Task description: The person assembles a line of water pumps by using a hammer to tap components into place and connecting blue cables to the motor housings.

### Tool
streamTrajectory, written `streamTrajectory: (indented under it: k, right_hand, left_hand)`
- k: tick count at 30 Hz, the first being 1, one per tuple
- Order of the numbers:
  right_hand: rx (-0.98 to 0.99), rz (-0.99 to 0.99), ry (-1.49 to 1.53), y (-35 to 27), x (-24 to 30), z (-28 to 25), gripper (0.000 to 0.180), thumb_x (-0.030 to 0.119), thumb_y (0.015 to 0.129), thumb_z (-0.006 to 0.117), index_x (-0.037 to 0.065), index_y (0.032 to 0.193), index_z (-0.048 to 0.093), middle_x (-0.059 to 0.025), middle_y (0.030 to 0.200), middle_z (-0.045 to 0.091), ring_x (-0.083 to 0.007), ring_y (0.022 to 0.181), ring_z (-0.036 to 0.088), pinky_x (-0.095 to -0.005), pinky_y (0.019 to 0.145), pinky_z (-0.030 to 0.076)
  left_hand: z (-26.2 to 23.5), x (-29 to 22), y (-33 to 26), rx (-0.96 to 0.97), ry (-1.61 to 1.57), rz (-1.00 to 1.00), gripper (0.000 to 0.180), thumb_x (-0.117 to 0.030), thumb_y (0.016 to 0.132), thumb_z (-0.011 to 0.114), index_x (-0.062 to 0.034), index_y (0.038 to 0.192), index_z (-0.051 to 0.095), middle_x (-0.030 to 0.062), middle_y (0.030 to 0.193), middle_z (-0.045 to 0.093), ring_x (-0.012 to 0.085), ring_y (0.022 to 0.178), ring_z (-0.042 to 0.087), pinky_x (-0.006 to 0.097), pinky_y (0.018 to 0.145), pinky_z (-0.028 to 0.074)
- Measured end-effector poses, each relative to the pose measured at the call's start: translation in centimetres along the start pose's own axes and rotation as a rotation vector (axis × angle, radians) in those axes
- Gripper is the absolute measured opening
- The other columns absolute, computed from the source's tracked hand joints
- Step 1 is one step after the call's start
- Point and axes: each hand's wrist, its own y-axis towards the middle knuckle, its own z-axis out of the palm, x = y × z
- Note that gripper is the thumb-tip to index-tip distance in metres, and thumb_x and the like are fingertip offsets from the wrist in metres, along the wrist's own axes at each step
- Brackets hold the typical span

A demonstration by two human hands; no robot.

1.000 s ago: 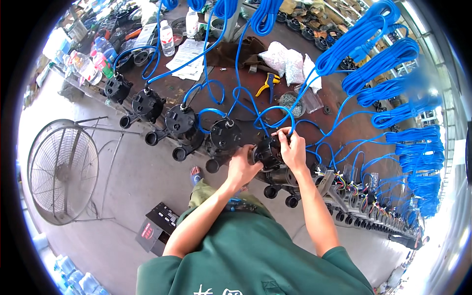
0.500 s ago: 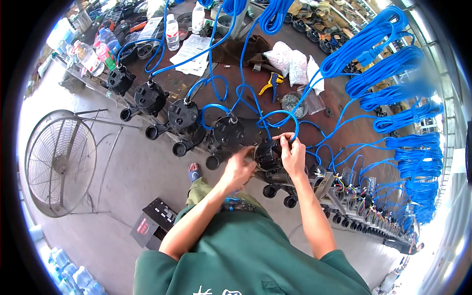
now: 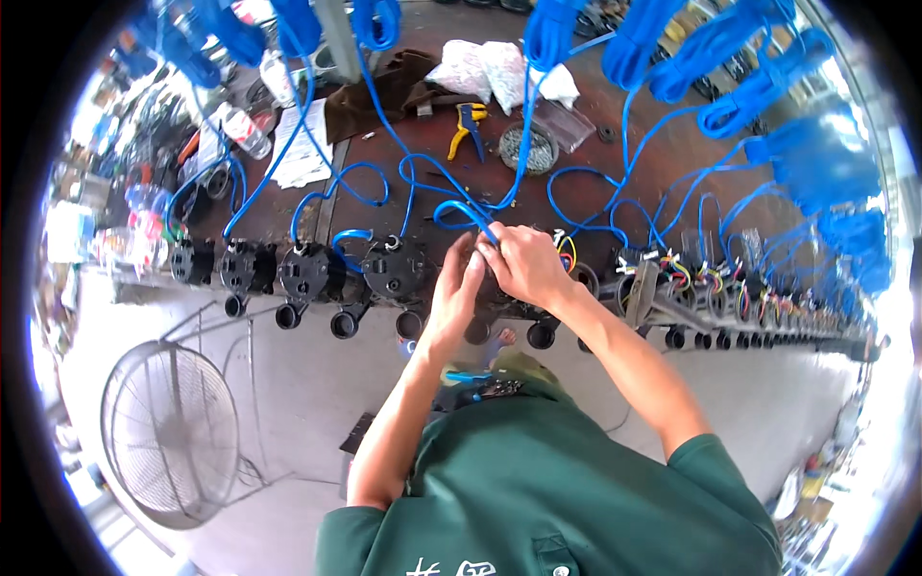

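My right hand [image 3: 526, 266] is closed round a blue cable [image 3: 463, 207], close to where it meets a black round housing at the bench edge. That housing is mostly hidden behind my hands. My left hand [image 3: 454, 293] lies against its left side, thumb and fingers curled toward the cable's base; the fingertips are slightly blurred. Immediately to the left stands another black housing [image 3: 396, 269] with a blue cable out of its top. Further left along the edge are more of the same housings [image 3: 309, 272], each with a round black outlet [image 3: 345, 324] hanging over the edge.
Yellow-and-blue pliers [image 3: 468, 131], a bowl of small metal parts [image 3: 528, 149], white bags [image 3: 495, 75] and paper sheets [image 3: 300, 144] lie on the brown bench. Coiled blue cables [image 3: 552, 36] hang above. Open units with coloured wires [image 3: 680, 271] line the right. A fan [image 3: 171, 432] stands lower left.
The view has turned, so the row of housings now runs nearly level. My right hand has shifted from the housing's right side to over its top, on the cable; my left hand remains beside it.
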Motion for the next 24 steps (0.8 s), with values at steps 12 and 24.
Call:
streamTrajectory:
  k: [12, 24]
  right_hand:
    - [-0.344, 0.476, -0.369, -13.8, -7.9, -12.0, 0.037, 0.006, 0.095, 0.061, 0.006, 0.132, 0.060, -0.0157, 0.126, 0.066, -0.0358, 0.119, 0.062, -0.0482, 0.104, 0.047]
    - [0.071, 0.652, -0.728, -19.8, -8.2, -15.0, 0.034, 0.006, 0.075, 0.075, 0.007, 0.107, 0.065, -0.0084, 0.095, 0.068, -0.0315, 0.091, 0.065, -0.0439, 0.083, 0.052]
  left_hand:
    - [-0.3, 1.2, 2.6, 0.100, 0.205, 0.063, 0.051, -0.024, 0.084, 0.075, 0.0008, 0.127, 0.066, 0.0068, 0.112, 0.065, 0.0157, 0.102, 0.062, 0.030, 0.092, 0.050]
    - [-0.6, 1.5, 4.1, 0.131, 0.272, 0.166, 0.051, -0.023, 0.074, 0.072, 0.0055, 0.116, 0.071, 0.0156, 0.114, 0.067, 0.0253, 0.103, 0.064, 0.036, 0.095, 0.049]
